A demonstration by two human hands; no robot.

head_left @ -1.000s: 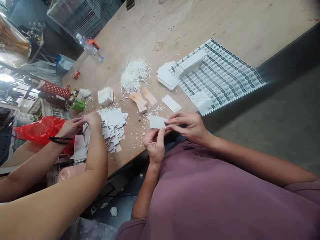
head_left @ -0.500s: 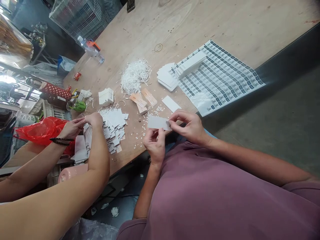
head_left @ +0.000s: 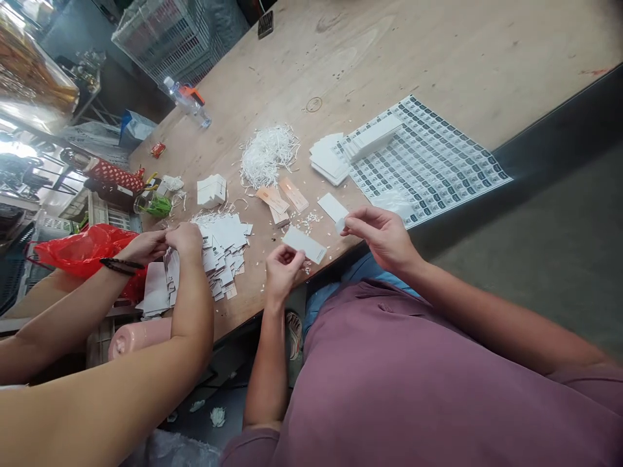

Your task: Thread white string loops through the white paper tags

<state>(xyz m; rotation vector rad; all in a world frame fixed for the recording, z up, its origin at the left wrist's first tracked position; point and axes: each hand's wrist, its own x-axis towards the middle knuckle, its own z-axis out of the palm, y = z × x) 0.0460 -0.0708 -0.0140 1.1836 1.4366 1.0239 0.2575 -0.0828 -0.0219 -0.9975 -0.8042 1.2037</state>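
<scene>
My left hand (head_left: 285, 269) pinches a white card (head_left: 305, 242) by its near edge, just above the table's front edge. Small dark print shows at the card's right end. To the right, my right hand (head_left: 382, 235) is closed at the fingertips on a small pale piece (head_left: 340, 225), perhaps a sticker or its backing; I cannot tell which. Another white card (head_left: 333, 205) lies flat just beyond that hand. Behind the held card are orange-and-white cards (head_left: 293, 194) and scattered tiny white bits (head_left: 311, 218).
A printed label sheet (head_left: 438, 165) bears a row of white cards (head_left: 374, 137). White cards (head_left: 328, 162) are stacked beside it, near a heap of white strings (head_left: 269, 155). At left, another person's hands (head_left: 182, 240) work by a card pile (head_left: 224, 243) and red bag (head_left: 92, 250).
My hands have drawn apart: the left keeps the card, the right has moved away with the small pale piece. Dark print now shows on the card's end. The view has shifted slightly.
</scene>
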